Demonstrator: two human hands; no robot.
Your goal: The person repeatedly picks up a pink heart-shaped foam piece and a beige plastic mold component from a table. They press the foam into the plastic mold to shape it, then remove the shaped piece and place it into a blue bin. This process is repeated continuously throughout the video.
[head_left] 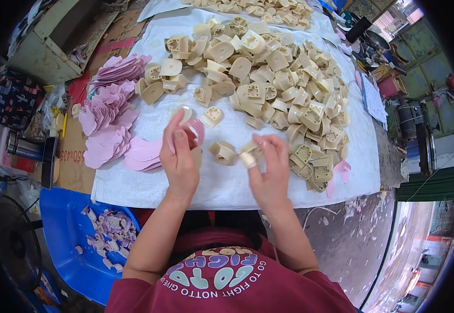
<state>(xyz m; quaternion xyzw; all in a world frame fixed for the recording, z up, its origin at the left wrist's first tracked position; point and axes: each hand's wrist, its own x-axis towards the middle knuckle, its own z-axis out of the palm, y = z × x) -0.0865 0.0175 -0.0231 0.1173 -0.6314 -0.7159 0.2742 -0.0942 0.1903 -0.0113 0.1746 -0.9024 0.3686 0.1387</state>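
Note:
My left hand (179, 167) is closed on a glossy pink cover piece (196, 130), pinched between thumb and fingers. My right hand (269, 175) grips a cream plastic shoe heel (251, 155), slightly smeared by motion. Between the hands another cream heel (223, 153) lies on the white sheet (221, 190). Just beyond is a hollow-sided heel (213, 116). A pale rounded piece (184, 112) shows behind my left fingertips, partly hidden. Left of that hand, flat pink cover pieces (142, 155) overlap in a fan, and higher stacks of pink pieces (107, 107) lie beyond.
A big heap of cream heels (274, 78) covers the table's far middle and right. More heels (274, 11) lie at the back. A blue tub (62, 245) of pink-covered heels (111, 232) stands lower left, beside a black fan (13, 242). Pink scraps (342, 171) lie at right.

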